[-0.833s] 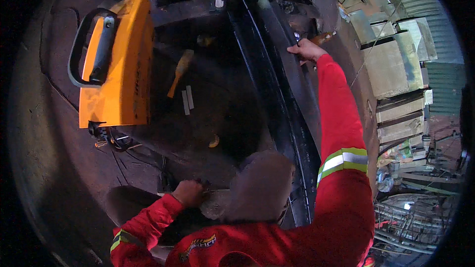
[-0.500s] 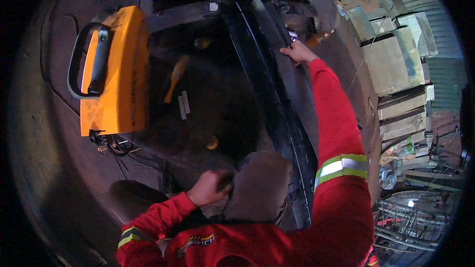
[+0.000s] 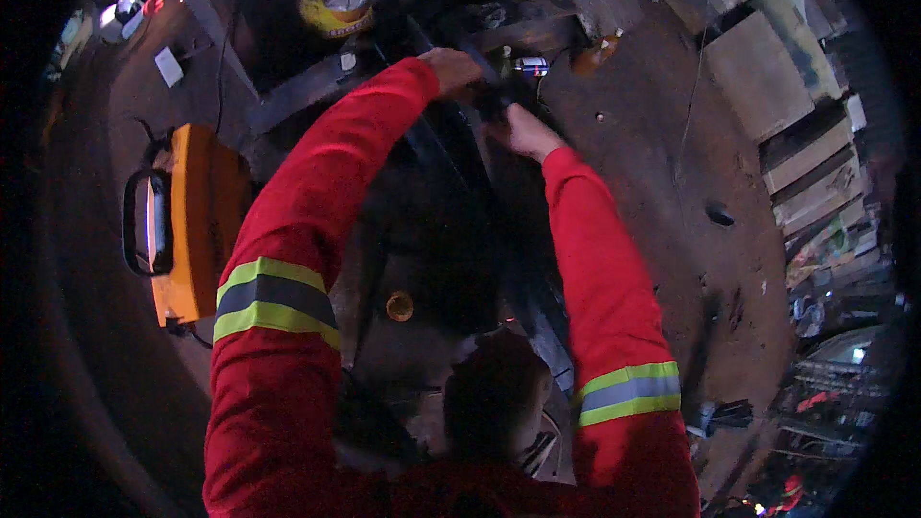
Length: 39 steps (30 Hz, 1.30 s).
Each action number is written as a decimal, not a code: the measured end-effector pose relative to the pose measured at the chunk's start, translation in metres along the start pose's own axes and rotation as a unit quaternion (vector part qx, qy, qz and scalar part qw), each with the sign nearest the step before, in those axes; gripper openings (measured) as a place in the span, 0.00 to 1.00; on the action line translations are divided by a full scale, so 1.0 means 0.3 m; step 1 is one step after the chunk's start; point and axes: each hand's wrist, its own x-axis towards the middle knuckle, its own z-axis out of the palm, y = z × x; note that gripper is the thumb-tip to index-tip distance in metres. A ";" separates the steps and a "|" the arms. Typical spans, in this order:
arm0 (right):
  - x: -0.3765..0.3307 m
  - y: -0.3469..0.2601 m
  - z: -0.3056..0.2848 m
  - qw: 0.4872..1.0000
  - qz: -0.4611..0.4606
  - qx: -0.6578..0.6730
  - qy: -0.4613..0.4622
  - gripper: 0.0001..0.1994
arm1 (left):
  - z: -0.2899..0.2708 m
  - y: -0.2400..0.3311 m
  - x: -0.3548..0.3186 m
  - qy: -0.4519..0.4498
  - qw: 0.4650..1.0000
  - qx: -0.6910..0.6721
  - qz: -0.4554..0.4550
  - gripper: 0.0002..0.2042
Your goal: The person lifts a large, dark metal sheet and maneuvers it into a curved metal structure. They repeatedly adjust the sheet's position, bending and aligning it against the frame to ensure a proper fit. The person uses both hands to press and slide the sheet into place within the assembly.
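Note:
A long dark metal beam (image 3: 449, 149) runs from the far middle toward me and fades into shadow. At its far end my left hand (image 3: 453, 70) bends over from the left, closed on the dark metal, with its fingertips in shade. My right hand (image 3: 528, 132) comes from the right, slightly nearer to me, its fingers wrapped round the same dark piece. Just beyond the hands lies a small can (image 3: 531, 66), blue and white. An amber bottle (image 3: 596, 56) rests to the right of it.
An orange machine with a black handle (image 3: 197, 225) stands at the left. A yellow container (image 3: 331, 5) sits at the far left of the beam. A round yellowish piece (image 3: 399, 306) lies between my arms. Stacked flat boards (image 3: 758, 62) line the right side.
My left hand has risen from beside my knee to the beam's far end. My right hand has shifted left and nearer to me. The view has moved, and the light has dimmed.

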 end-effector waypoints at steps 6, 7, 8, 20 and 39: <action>-0.030 -0.129 -0.084 0.989 0.094 0.031 -0.107 0.19 | -0.013 0.041 0.045 -0.039 0.997 -0.042 0.059 0.14; -0.028 -0.152 -0.088 0.982 0.136 0.045 -0.123 0.19 | -0.020 0.050 0.056 -0.047 0.996 -0.046 0.058 0.13; 0.000 -0.151 -0.085 0.980 0.149 0.018 -0.128 0.19 | -0.038 0.041 0.074 -0.065 0.995 -0.026 0.075 0.13; 0.055 -0.157 -0.071 0.979 0.108 -0.134 -0.105 0.19 | 0.034 0.007 0.058 0.038 0.977 0.030 0.209 0.14; -0.015 -0.232 0.018 0.954 0.151 -0.249 0.068 0.17 | 0.122 0.030 0.084 0.088 0.987 -0.060 0.124 0.21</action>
